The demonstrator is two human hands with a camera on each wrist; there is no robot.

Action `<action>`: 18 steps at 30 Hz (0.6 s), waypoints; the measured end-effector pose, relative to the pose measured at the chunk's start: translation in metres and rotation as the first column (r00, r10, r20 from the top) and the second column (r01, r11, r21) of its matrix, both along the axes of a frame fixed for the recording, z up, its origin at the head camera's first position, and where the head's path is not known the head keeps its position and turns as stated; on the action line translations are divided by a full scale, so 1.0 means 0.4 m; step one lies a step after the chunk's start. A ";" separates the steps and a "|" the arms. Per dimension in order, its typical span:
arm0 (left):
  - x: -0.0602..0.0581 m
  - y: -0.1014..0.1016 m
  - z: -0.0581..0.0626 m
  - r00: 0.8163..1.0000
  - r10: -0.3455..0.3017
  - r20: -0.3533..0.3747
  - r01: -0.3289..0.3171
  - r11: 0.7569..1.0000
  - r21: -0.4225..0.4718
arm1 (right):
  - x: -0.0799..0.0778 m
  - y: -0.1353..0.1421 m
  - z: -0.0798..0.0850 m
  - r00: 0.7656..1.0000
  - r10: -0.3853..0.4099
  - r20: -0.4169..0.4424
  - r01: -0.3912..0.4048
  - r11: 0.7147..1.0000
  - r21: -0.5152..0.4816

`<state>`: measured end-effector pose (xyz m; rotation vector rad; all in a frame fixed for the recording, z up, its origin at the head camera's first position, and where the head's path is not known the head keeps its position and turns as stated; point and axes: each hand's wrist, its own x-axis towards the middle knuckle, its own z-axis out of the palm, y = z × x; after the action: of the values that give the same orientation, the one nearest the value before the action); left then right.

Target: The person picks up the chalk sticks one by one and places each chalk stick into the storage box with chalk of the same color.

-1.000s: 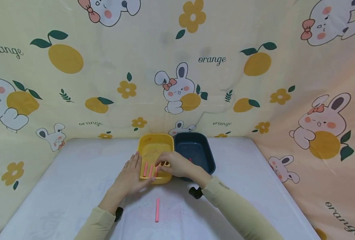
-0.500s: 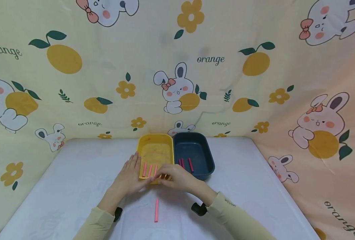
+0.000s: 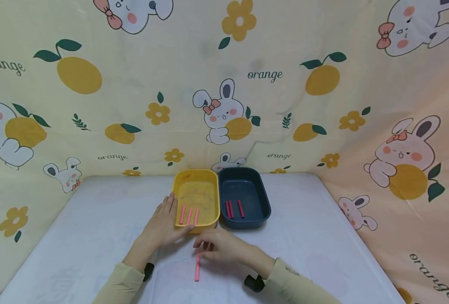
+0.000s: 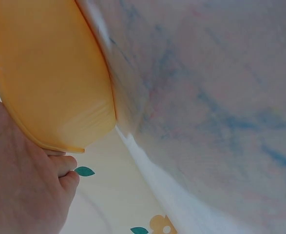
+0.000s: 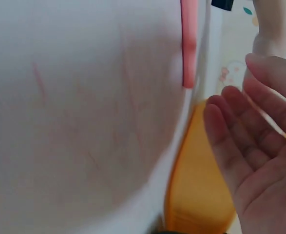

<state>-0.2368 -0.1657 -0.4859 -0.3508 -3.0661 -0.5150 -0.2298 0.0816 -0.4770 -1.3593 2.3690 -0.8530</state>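
Observation:
My left hand (image 3: 163,223) lies along the left side of the yellow tray (image 3: 198,192), fingers straight and thumb against its front. In the left wrist view that hand (image 4: 30,170) touches the tray's rim. Three light pink sticks (image 3: 182,214), like chalk, lie side by side in the tray's near part. My right hand (image 3: 226,248) hovers at the far end of another pink stick (image 3: 197,271) lying on the table. The right wrist view shows its fingers (image 5: 220,136) loosely bent and apart from the stick (image 5: 189,53), with nothing between them.
A dark blue tray (image 3: 247,188) stands against the yellow one on its right, holding three darker pink sticks (image 3: 241,209). White cloth (image 3: 95,236) covers the table. Behind hangs a patterned curtain (image 3: 133,76) with rabbits and oranges.
My right hand has moved from over the yellow tray toward me, down to the stick on the table. Three sticks now show fully in the yellow tray. My left hand has stayed put.

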 end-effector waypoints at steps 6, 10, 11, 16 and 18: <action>-0.001 0.000 0.000 1.000 0.008 0.004 -0.008 1.000 -0.004 | 0.019 -0.008 -0.022 0.999 -0.032 0.015 0.031 0.999 0.030; -0.003 -0.001 -0.001 1.000 0.000 -0.004 0.000 1.000 -0.002 | 0.032 -0.016 -0.033 0.997 -0.080 -0.005 0.080 0.995 0.063; -0.004 -0.001 -0.002 1.000 -0.001 -0.005 0.001 1.000 -0.004 | 0.035 -0.018 -0.034 0.996 -0.089 -0.009 0.090 0.993 0.070; -0.004 0.000 -0.002 1.000 -0.007 -0.010 0.007 1.000 -0.006 | 0.046 -0.029 -0.046 0.992 -0.121 -0.030 0.124 0.989 0.086; -0.003 0.001 -0.002 1.000 -0.007 -0.013 0.007 1.000 0.000 | 0.050 -0.032 -0.049 0.990 -0.138 -0.028 0.140 0.986 0.091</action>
<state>-0.2381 -0.1655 -0.4868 -0.3636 -3.0539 -0.5106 -0.2099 0.0688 -0.4965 -1.1852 2.5111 -0.7574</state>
